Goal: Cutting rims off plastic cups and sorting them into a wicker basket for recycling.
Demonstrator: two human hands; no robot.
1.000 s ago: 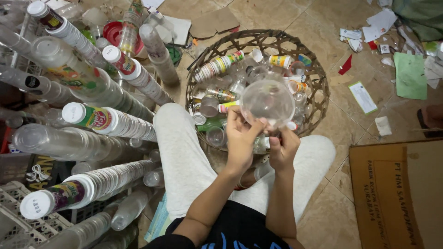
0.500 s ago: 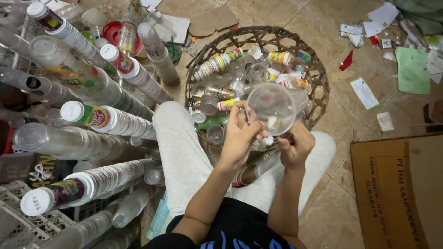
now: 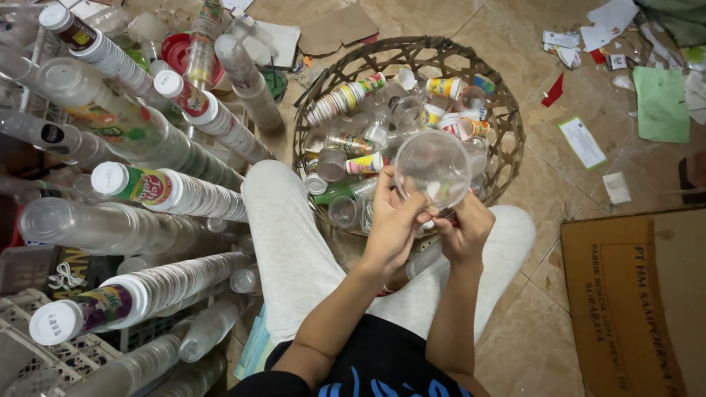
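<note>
I sit on the floor with a round woven basket (image 3: pixel 507 110) between my knees. My left hand (image 3: pixel 393 220) holds a clear plastic cup (image 3: pixel 432 167) by its side, its open mouth turned up toward me. My right hand (image 3: pixel 463 228) pinches at the cup's lower rim, fingers closed on it. The basket under the cup holds several small plastic cups, some clear and some with coloured labels (image 3: pixel 346 95).
Long stacks of nested plastic cups (image 3: pixel 169 191) lie on my left over white plastic crates (image 3: pixel 22 323). A flat brown cardboard box (image 3: pixel 640 294) lies at the right. Paper scraps (image 3: pixel 658 103) and torn cardboard litter the tiled floor behind the basket.
The cup has shifted slightly right and lower over the basket. My right hand has moved from under the cup to its lower right rim.
</note>
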